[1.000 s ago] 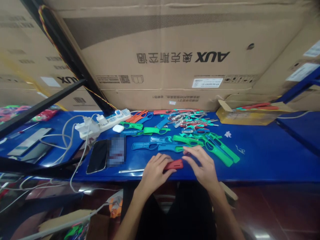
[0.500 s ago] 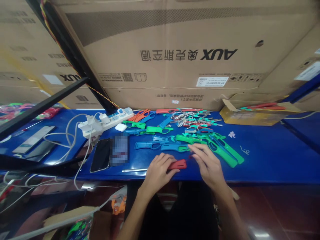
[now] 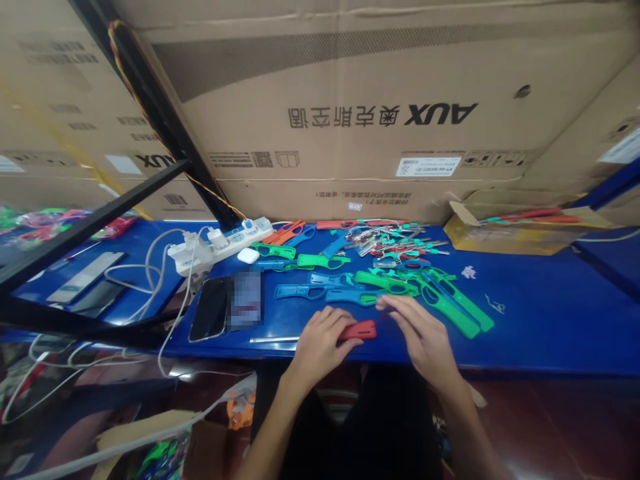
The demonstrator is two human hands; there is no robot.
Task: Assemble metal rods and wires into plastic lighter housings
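Observation:
My left hand (image 3: pixel 324 335) is closed around a red plastic lighter casing (image 3: pixel 361 330), held low over the front of the blue table. The casing's slotted end sticks out to the right; the rest is hidden by my fingers. Just right of it, my right hand (image 3: pixel 417 327) has thumb and fingers pinched together on a small dark red piece (image 3: pixel 383 316), too blurred to name. Beyond my hands lie blue casing halves (image 3: pixel 345 295) and green casing halves (image 3: pixel 453 303). A pile of metal-tipped lighter inner parts (image 3: pixel 395 241) with wires lies further back.
Two phones, one a dark-screened phone (image 3: pixel 210 308), lie left of my hands, near a thin metal rod (image 3: pixel 274 340). A power strip (image 3: pixel 240 239) with plugs and white cables stands behind them. An opened carton (image 3: pixel 520 233) sits back right, before large cardboard boxes (image 3: pixel 340 73).
The whole view has shifted slightly, so things appear a little further right. Both hands keep nearly the same pose around the red casing and the small piece.

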